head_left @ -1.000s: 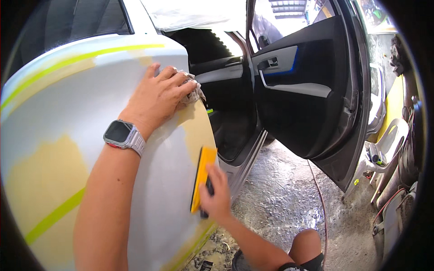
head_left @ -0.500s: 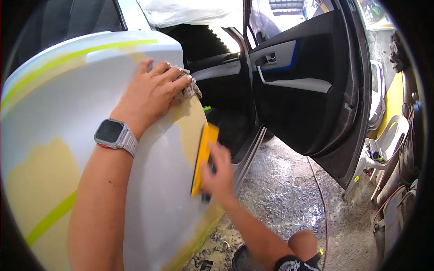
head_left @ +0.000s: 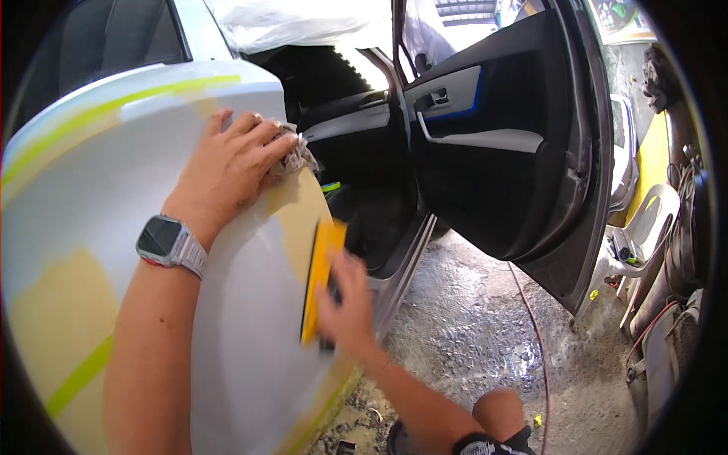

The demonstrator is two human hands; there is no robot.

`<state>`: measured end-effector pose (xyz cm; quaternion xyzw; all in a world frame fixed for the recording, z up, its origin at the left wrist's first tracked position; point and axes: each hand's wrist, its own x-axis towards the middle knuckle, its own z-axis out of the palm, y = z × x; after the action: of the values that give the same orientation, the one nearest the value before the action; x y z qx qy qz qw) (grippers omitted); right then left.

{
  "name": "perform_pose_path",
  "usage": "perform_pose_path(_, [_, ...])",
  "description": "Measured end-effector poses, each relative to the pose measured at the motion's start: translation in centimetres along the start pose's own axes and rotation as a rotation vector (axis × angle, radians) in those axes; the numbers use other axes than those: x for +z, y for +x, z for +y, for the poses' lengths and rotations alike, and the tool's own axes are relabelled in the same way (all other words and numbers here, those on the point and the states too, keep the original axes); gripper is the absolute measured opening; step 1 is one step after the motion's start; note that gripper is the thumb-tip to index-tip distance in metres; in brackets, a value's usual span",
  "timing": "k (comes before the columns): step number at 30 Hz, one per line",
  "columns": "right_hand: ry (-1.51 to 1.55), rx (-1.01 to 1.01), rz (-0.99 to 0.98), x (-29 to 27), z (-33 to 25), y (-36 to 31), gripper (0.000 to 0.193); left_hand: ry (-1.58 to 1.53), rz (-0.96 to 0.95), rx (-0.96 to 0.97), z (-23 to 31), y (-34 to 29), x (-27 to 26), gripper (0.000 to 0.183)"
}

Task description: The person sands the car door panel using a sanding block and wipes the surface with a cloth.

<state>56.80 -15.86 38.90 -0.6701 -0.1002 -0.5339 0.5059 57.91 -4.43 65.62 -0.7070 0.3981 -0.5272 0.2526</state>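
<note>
A pale grey-white car panel [head_left: 235, 326] curves across the left side, with beige patches [head_left: 64, 303] and lime-green bands [head_left: 83, 375] on it. My left hand [head_left: 235, 155] rests at the panel's upper right edge, fingers bent over a crumpled greyish cloth or paper [head_left: 298, 158]. A watch with a pale strap sits on that wrist. Lower along the same edge, my right hand [head_left: 347, 303] grips a long yellow sanding block [head_left: 322, 280], its face turned against the panel. Motion smears the right fingers a little, and the block's working face is hidden.
An open dark car door [head_left: 500, 152] stands to the right, beyond the car's door opening. A thin hose [head_left: 535, 326] crosses the wet concrete floor [head_left: 462, 334]. A white plastic chair [head_left: 652, 227] and draped cables stand at the far right. Clear plastic sheeting [head_left: 303, 23] hangs above.
The whole view has shifted, so the scene sits further left. My right hand and the sanding block are slightly lower along the panel edge. My left hand stays on the same spot.
</note>
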Motion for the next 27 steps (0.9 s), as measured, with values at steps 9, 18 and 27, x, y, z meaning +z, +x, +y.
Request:
perform_pose_path(9, [0.035,0.060,-0.114,-0.5,-0.3,-3.9,0.060,0.001,-0.012,-0.008,0.1,-0.1,0.4,0.055])
perform_pose_path(18, [0.044,0.209,0.007,-2.1,5.5,3.6,0.057,-0.011,-0.019,-0.013,0.5,0.4,-0.6,0.057])
perform_pose_path(27, [-0.042,0.057,0.007,-1.0,5.6,-2.9,0.056,0.002,-0.033,-0.023,0.5,0.4,0.0,0.056])
